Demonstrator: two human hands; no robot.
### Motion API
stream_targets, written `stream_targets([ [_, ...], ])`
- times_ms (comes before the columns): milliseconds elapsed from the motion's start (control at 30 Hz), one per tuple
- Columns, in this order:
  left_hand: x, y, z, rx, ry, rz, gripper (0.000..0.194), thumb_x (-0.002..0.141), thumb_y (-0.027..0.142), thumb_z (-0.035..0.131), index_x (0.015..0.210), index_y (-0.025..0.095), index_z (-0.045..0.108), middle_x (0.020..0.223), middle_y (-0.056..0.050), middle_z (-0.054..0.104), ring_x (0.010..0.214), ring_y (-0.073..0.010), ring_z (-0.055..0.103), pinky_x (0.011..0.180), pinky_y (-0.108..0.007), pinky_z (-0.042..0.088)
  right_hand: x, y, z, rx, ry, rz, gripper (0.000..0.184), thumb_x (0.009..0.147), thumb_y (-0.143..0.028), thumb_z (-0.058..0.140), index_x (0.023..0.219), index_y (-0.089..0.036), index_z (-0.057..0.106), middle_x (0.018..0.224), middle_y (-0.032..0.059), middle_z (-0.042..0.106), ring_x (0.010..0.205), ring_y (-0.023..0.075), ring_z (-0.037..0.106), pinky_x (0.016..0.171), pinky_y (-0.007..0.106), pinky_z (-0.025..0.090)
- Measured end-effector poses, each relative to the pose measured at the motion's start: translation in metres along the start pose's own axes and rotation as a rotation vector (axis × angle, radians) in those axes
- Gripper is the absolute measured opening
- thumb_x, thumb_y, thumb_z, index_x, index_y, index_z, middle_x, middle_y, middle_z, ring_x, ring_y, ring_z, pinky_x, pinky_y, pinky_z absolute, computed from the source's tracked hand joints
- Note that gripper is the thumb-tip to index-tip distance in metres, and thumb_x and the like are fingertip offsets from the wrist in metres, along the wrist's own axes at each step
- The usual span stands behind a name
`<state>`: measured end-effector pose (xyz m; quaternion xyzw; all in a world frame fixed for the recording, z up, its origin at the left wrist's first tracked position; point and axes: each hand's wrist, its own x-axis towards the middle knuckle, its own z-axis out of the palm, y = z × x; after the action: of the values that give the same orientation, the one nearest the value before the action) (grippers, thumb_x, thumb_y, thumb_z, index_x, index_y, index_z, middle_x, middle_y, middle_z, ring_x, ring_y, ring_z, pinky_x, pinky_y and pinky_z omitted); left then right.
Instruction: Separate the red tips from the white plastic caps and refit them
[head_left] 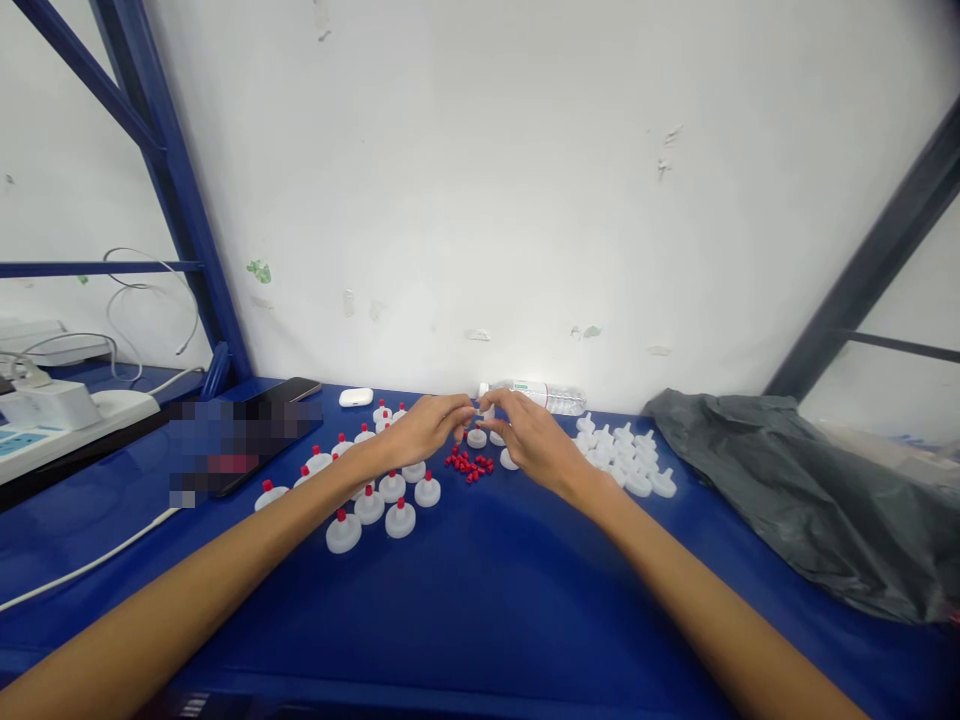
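My left hand (427, 430) and my right hand (536, 440) meet above the middle of the table, fingertips almost touching. The left fingers are pinched together, and what they hold is too small to make out. Between my right thumb and forefinger shows a white spouted cap (487, 411), partly hidden by the fingers. Just below the hands lies a small heap of red tips (470, 464). A few white caps (477, 438) stand behind the heap. To the left, several white caps with red tips (400, 517) stand upright, some hidden by my left forearm.
Plain white spouted caps (626, 455) are piled right of my right hand. A clear bottle (559, 398) lies along the wall. A dark plastic bag (795, 480) covers the right side. Left are a white case (356, 397), a phone (300, 388), a cable (97, 555) and a power strip (82, 425).
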<state>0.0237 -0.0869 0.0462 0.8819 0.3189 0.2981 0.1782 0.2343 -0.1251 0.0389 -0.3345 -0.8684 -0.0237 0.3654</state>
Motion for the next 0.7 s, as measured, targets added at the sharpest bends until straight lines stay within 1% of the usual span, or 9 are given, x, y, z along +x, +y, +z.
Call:
stream_targets([
  [100,-0.001,0.004,-0.002,0.007,-0.016,-0.002,0.043,0.106,0.041,0.029,0.077,0.020,0.053,0.069,0.002,0.060,0.061,-0.0132,0.053,0.064,-0.027,0.042,0.000,-0.003,0.003,0.014,0.031,0.007,0.013,0.102,-0.017,0.044,0.111,-0.025,0.049,0.106,0.0073,0.065,0.104,0.0236,0.062,0.086,0.039,0.053],
  [233,-0.001,0.006,-0.004,0.012,-0.035,-0.014,0.042,0.106,0.042,0.028,0.075,0.021,0.048,0.065,0.002,0.055,0.058,-0.0130,0.050,0.061,-0.027,0.041,-0.001,-0.005,0.009,0.019,0.065,-0.022,0.017,0.100,-0.010,0.041,0.105,-0.024,0.049,0.108,0.0081,0.064,0.104,0.0221,0.062,0.087,0.038,0.055],
  [367,-0.002,0.004,-0.003,0.033,-0.062,-0.027,0.041,0.105,0.037,0.030,0.071,0.020,0.048,0.062,0.003,0.056,0.055,-0.0123,0.050,0.060,-0.026,0.041,-0.002,-0.003,0.013,-0.019,0.023,-0.057,0.019,0.099,-0.009,0.043,0.107,-0.024,0.051,0.109,0.0093,0.065,0.105,0.0232,0.061,0.087,0.040,0.056],
  [467,-0.002,0.002,-0.001,0.073,-0.065,-0.034,0.042,0.104,0.036,0.030,0.072,0.020,0.052,0.064,0.002,0.058,0.056,-0.0127,0.052,0.060,-0.026,0.042,-0.001,-0.002,0.011,-0.106,-0.049,-0.075,0.019,0.100,-0.011,0.045,0.112,-0.023,0.052,0.108,0.0094,0.067,0.106,0.0250,0.061,0.089,0.041,0.054],
  [567,-0.002,-0.002,0.001,0.138,-0.066,-0.046,0.041,0.103,0.033,0.033,0.075,0.019,0.060,0.069,0.000,0.064,0.060,-0.0146,0.056,0.063,-0.028,0.042,0.000,-0.001,0.007,-0.238,-0.142,-0.110,0.018,0.101,-0.014,0.046,0.114,-0.022,0.055,0.110,0.0091,0.067,0.103,0.0255,0.061,0.093,0.042,0.050],
  [633,-0.001,-0.005,0.001,0.187,-0.062,-0.058,0.038,0.101,0.031,0.037,0.081,0.019,0.066,0.074,-0.002,0.069,0.065,-0.0168,0.059,0.065,-0.029,0.043,0.001,0.001,0.003,-0.335,-0.175,-0.101,0.021,0.100,-0.012,0.045,0.115,-0.021,0.058,0.113,0.0103,0.066,0.102,0.0258,0.061,0.092,0.042,0.049],
  [700,-0.001,-0.009,0.002,0.228,-0.063,-0.070,0.032,0.099,0.030,0.043,0.090,0.019,0.071,0.085,-0.005,0.073,0.075,-0.0197,0.064,0.071,-0.030,0.045,0.000,0.006,0.000,-0.420,-0.173,-0.059,0.026,0.097,-0.009,0.045,0.116,-0.020,0.060,0.116,0.0114,0.064,0.099,0.0260,0.061,0.090,0.042,0.049],
])
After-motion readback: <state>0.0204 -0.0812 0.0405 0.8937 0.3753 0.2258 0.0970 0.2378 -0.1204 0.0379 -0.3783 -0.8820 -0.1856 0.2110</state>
